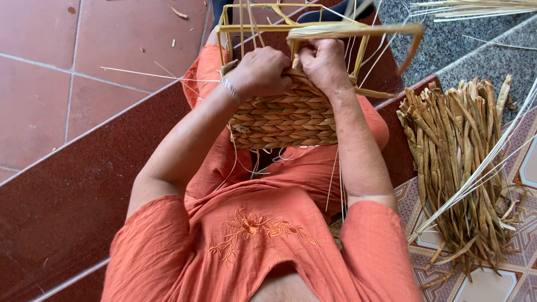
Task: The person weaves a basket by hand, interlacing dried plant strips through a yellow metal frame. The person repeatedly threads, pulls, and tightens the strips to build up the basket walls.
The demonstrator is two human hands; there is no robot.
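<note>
A half-woven basket (pixel 282 120) of tan plaited straw rests on my lap, built on a yellow frame (pixel 335 28) whose upper bars stand bare. My left hand (pixel 260 71) is closed over the top edge of the weave, a thin bracelet on its wrist. My right hand (pixel 323 62) grips the weave right beside it and pinches a pale straw strand (pixel 358 29) that runs along the frame's top bar. Thin loose strands hang down from the basket over my orange clothes.
A bundle of dried straw stalks (pixel 461 162) lies on the patterned floor at my right. More pale stalks (pixel 475 8) lie at the top right on a grey stone step. Red tiles (pixel 67 84) with scattered straw scraps spread to the left.
</note>
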